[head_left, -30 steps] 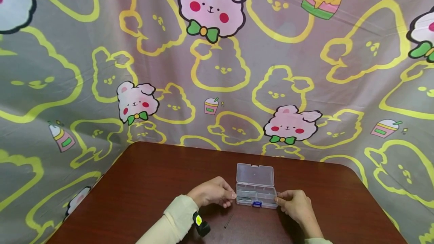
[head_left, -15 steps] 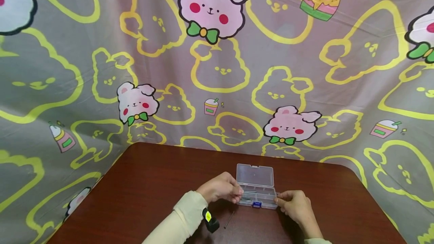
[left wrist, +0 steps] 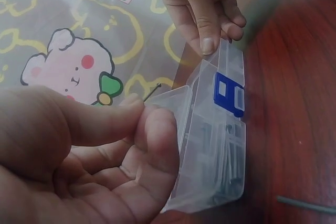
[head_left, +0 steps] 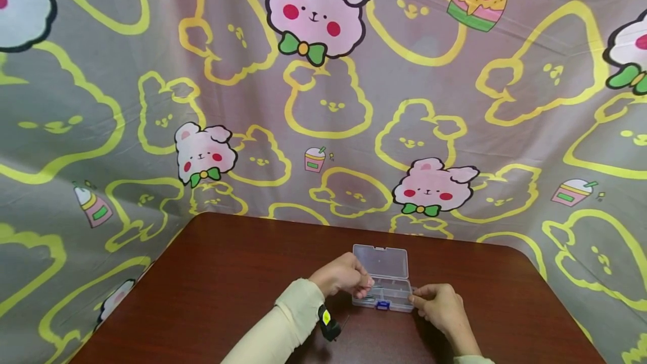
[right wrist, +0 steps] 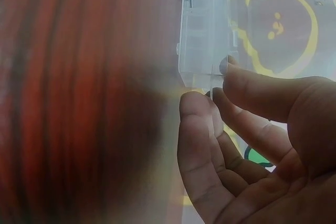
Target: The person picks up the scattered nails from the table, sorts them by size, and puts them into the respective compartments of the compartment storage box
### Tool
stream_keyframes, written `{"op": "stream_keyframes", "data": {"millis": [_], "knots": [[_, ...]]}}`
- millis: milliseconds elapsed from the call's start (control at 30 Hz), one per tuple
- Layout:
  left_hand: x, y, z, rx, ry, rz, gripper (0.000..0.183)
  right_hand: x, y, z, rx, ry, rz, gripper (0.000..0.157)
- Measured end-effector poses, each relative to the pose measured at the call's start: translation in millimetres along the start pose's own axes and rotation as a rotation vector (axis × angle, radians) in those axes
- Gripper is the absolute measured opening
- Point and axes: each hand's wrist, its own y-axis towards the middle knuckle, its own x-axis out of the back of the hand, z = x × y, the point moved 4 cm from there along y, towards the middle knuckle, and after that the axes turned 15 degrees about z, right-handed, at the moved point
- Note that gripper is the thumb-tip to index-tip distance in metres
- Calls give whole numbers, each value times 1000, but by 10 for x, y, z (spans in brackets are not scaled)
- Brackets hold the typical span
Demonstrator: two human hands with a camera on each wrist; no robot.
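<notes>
A clear plastic compartment box (head_left: 396, 300) stands on the table with its lid (head_left: 380, 261) raised at the back and a blue latch (left wrist: 228, 95) in front. Several thin nails (left wrist: 231, 156) lie in its left compartments. My left hand (head_left: 345, 277) is over the box's left part, pinching a thin nail (left wrist: 152, 92) between thumb and index finger; its small head pokes out past the fingertips. My right hand (head_left: 442, 305) grips the box's right end, thumb (right wrist: 247, 87) at the rim and fingers against the end wall.
A loose nail (left wrist: 307, 204) lies on the dark red-brown table (head_left: 242, 274) in front of the box. Behind and beside the table hangs a grey cloth (head_left: 333, 184) with cartoon prints. A black wrist camera (head_left: 329, 324) sits on the left sleeve.
My left hand has moved right and slightly back, from the box's left edge to over its left compartments. My right hand and the box have stayed in place.
</notes>
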Motion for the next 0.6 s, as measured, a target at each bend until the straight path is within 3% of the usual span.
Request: {"op": "stream_keyframes", "data": {"millis": [600], "knots": [[-166, 243, -126, 60, 25, 4, 11, 2, 9, -15, -10, 5, 8, 11]]}}
